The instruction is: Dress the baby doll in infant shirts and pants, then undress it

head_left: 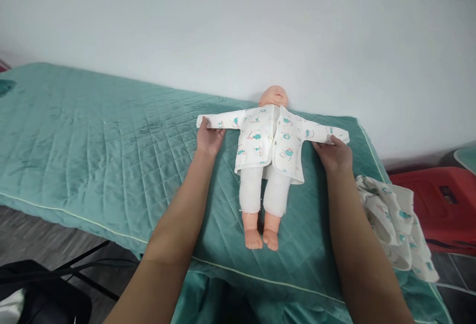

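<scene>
A baby doll (274, 96) lies on its back, head toward the wall and bare feet toward me. It wears a white baby jacket (256, 138) with teal and pink prints, its front edges meeting near the middle. White cloth covers the legs. Both sleeves are stretched out sideways. My left hand (210, 138) grips the sleeve on the left near its cuff, thumb on top and fingers beneath. On the other side my right hand (335, 155) holds the right-hand sleeve near its end in the same way. The doll's hands are hidden inside the sleeves.
The doll rests on a bed with a quilted teal cover (111, 140), against a pale wall (223, 26). Folded printed baby clothes (397, 225) lie at the right edge. A red plastic object (439, 200) stands beyond it. A black bag (44, 294) sits lower left.
</scene>
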{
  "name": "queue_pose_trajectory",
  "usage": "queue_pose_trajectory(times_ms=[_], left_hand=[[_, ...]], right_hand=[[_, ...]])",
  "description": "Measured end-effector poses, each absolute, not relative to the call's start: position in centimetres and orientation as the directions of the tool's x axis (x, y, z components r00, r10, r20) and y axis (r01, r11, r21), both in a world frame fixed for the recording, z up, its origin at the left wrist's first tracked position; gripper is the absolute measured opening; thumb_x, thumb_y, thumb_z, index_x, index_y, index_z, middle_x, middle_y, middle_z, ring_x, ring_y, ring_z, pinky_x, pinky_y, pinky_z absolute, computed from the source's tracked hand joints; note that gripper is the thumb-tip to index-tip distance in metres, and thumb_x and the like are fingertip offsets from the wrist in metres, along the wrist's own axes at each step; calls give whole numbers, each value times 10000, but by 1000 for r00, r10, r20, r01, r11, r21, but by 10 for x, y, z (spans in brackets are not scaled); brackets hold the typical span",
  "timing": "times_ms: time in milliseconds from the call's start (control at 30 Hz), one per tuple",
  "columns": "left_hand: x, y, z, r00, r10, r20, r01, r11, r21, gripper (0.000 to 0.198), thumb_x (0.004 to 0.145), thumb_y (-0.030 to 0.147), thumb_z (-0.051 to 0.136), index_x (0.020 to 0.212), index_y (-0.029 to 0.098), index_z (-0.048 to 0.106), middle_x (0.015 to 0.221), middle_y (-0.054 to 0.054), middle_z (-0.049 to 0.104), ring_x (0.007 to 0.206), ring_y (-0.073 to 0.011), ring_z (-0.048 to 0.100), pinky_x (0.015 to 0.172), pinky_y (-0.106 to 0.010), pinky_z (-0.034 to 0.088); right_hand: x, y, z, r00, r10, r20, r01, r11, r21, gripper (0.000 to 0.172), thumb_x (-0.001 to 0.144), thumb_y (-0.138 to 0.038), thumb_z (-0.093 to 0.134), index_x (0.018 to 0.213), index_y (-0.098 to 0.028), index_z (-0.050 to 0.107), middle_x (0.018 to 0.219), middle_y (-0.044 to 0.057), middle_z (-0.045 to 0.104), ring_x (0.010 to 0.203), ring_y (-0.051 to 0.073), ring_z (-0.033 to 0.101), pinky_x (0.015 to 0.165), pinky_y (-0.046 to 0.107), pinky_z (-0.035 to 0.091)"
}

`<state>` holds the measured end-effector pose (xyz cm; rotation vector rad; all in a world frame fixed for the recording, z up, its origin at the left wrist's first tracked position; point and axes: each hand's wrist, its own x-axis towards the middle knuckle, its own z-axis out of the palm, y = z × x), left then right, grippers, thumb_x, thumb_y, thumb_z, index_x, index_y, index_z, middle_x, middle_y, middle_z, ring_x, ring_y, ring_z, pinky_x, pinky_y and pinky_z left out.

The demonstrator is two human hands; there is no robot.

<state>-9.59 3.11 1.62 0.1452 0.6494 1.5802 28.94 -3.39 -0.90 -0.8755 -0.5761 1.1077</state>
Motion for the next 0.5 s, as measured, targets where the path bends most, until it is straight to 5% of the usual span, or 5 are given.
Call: queue_pose_trajectory(times_ms=[233, 500], left_hand=[[-105, 33, 17, -190, 924, -332, -879, -9, 477, 273, 1033, 332, 420, 945, 176, 627, 927, -60, 749, 984, -168, 722, 1009, -381, 552], [-110, 41, 15, -267, 889, -371, -869, -55, 492, 247, 1040, 250, 411, 1004, 158, 637, 935, -69, 747, 967, -159, 726, 979, -352, 568]], right_hand=[[283, -39, 7, 507, 827, -242, -651, 183, -737, 282, 833, -11, 411, 929, -220, 574, 896, 25, 715, 852, 174, 700, 815, 409, 620], [281, -40, 9, 515, 839, -178, -613, 215, -761, 239, 833, -48, 417, 911, -208, 576, 930, 23, 696, 880, 162, 699, 818, 373, 616]])
